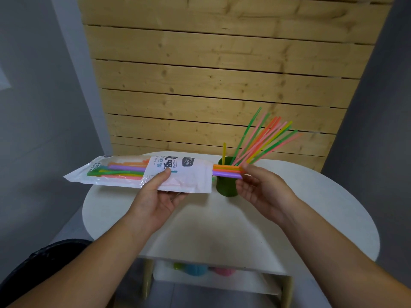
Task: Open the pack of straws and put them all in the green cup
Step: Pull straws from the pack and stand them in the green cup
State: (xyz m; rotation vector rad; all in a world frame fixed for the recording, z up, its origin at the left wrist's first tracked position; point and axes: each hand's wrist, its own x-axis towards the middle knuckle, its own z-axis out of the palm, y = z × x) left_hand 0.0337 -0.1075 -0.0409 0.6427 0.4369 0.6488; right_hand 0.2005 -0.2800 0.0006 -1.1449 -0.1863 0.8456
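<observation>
Item, centre left of frame: pack [124, 174], white and clear plastic, held level above the white table [222, 230], with many coloured straws visible inside. Item, centre: left hand [155, 203], clamped on the pack's middle, thumb on top and fingers beneath. Item, just right of the pack's open mouth: straw ends [226, 171], orange, yellow and purple, sticking out in a flat bundle that crosses in front of the green cup [225, 185], which stands on the table at centre frame. Item, centre right: right hand [264, 192], fingertips pinched on those straw ends. Item, upper right of the cup: standing straws [262, 141], already in the cup and fanned toward the right, with one yellow straw upright at the rim. Handling note, as judgement: the bundle likely draws best when pulled straight along the pack's length toward frame right, with the left hand's thumb pressing lightly so the straws slide. Once free, it is best turned upright and lowered gently, since the cup looks light and its load leans one way.
</observation>
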